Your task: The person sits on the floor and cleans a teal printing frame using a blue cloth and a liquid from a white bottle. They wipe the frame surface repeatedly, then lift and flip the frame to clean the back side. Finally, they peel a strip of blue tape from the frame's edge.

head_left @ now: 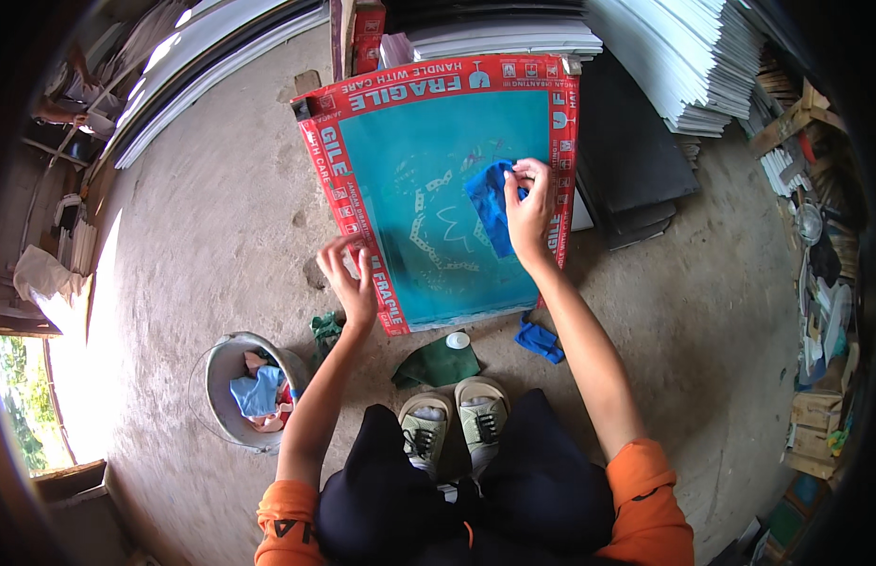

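A screen-printing frame (pixel 400 217) with teal mesh and red printed tape round its border leans in front of me. Faint pale line marks show on the mesh. Pinched in my right hand (pixel 532 203) is a blue cloth (pixel 492 208), which hangs over the right part of the mesh. My left hand (pixel 348 278) is at the frame's left border, fingers loosely bent and apart, holding nothing; whether it touches the tape I cannot tell. Below the frame lie a dark green cloth (pixel 433 364) with a small white round lid or cap (pixel 458 340) on it, and another blue cloth (pixel 538 340).
A metal bucket (pixel 301 363) of coloured rags stands at left, beside a crumpled green cloth (pixel 325 330). Black boards (pixel 636 151) and white stacked sheets (pixel 678 61) lie behind and right. Clutter lines the right wall. Part of another person (pixel 75 104) shows far left.
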Tool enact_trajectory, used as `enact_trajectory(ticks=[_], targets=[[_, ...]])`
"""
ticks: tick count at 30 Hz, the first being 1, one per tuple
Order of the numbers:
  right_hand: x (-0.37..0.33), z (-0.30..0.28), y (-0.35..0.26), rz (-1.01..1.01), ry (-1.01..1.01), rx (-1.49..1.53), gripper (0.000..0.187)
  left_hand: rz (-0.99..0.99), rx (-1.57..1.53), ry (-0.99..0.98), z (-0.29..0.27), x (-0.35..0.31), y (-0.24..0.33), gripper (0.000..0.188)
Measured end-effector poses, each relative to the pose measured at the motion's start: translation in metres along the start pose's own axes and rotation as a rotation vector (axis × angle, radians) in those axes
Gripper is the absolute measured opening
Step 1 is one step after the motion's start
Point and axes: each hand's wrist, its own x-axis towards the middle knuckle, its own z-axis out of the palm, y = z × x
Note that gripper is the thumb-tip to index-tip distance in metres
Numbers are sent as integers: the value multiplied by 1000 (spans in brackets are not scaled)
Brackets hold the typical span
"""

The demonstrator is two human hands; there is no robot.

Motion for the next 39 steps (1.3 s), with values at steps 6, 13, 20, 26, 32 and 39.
enact_trajectory(ticks=[6,13,20,26,32,39], targets=[[-34,-6,7,-320,-385,-371,56,-168,-406,222,31,69,-15,42],[-32,3,18,-367,-429,-390,53,-302,-197,143,37,86,-24,35],[-10,8,13,-358,-346,-373,49,-306,-242,166,40,86,-22,32],[17,-3,23,-540,-415,-453,51,-307,-231,182,39,86,-20,32],[4,-3,13,-555,-432,-678,52,-272,-157,169,38,86,-13,32],[-23,18,-5,-367,-516,-415,57,-301,-163,161,39,85,-20,34]])
